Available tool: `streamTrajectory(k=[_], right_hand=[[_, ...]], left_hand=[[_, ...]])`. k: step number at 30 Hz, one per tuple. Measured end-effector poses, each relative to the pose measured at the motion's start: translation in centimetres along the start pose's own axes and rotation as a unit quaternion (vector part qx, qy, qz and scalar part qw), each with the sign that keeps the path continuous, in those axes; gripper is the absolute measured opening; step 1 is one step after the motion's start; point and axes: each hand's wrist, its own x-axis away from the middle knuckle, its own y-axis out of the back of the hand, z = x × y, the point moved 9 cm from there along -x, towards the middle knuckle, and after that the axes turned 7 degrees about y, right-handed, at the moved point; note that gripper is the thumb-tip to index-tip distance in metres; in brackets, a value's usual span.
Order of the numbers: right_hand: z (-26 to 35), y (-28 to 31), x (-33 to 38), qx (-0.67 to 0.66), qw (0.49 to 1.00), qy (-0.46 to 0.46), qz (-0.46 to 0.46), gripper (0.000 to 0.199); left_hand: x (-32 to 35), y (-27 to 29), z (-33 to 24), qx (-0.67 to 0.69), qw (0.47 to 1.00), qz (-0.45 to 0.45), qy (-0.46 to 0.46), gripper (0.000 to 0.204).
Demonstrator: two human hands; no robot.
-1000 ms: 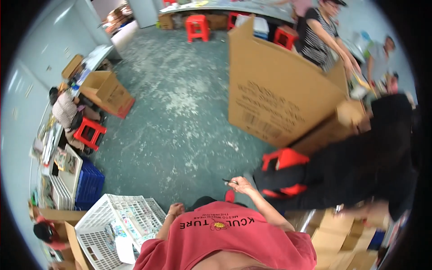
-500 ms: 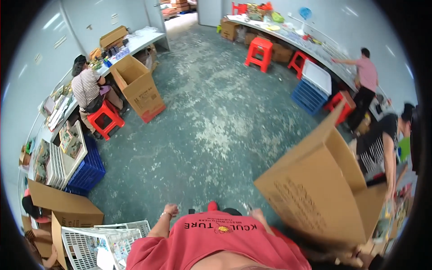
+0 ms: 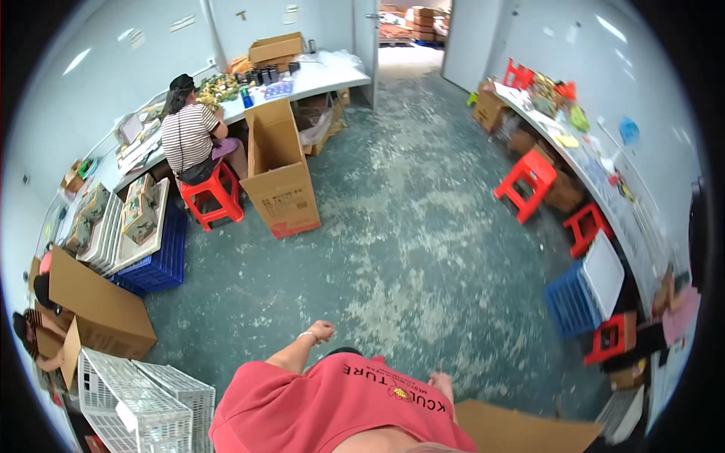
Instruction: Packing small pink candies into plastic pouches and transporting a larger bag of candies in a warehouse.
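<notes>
My left hand (image 3: 322, 331) hangs in front of my red shirt, over the worn green floor (image 3: 317, 279). Its fingers are curled into a loose fist, and I see nothing in them. My right hand (image 3: 439, 380) is low beside the shirt, partly covered by it, and its fingers are too blurred to make out. A brown cardboard box (image 3: 529, 426) lies nearest that hand, at the lower edge and apart from it.
White plastic crates (image 3: 155, 415) stand at lower left beside an open carton (image 3: 102, 306). Ahead, a tall open carton (image 3: 283, 200) is next to a seated person (image 3: 189, 136) on a red stool (image 3: 211, 200). Blue crates (image 3: 574, 298) and red stools (image 3: 529, 185) line the right bench.
The view has turned left, so the room's things sit farther right. The large carton at right has dropped to the lower edge, and the person beside it is out of view.
</notes>
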Motion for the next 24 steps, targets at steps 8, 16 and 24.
streamTrajectory(k=[8, 16, 24], right_hand=[[18.5, 27.0, -24.1, -0.194, 0.976, 0.027, -0.090, 0.011], [16.9, 30.5, -38.8, 0.053, 0.935, 0.334, -0.111, 0.023], [14.1, 46.8, -53.1, -0.104, 0.983, -0.005, -0.151, 0.021]], left_hand=[[-14.2, 4.8, -2.2, -0.089, 0.979, -0.078, 0.165, 0.019], [-27.9, 7.2, -37.6, -0.100, 0.989, -0.084, 0.073, 0.017], [-42.0, 4.0, -79.9, 0.048, 0.989, -0.070, -0.117, 0.020]])
